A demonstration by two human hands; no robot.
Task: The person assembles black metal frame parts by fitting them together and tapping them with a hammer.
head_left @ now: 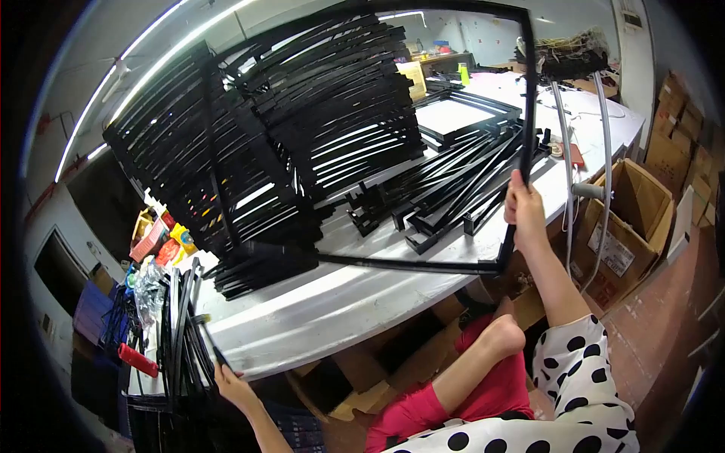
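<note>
My right hand [526, 215] is closed around one side of a large black rectangular frame [530, 98], held up on edge over the white table [362, 306]. The frame's lower bar runs just above the tabletop, and its far left part overlaps a tall stack of black frames [355, 106]. My left hand [237, 389], low at the table's front left, grips a small tool [217, 350] with a thin dark handle and a brownish head; its exact kind is too small to make out. Black strips [179, 332] lie beside that hand.
Loose black bars [453, 185] are heaped mid-table. A red cylinder [138, 360] lies at the left edge, near a clear plastic bag [149, 291]. Grey metal tubing [563, 166] rises at the right, by an open cardboard box [638, 198]. More cartons [676, 121] stand behind.
</note>
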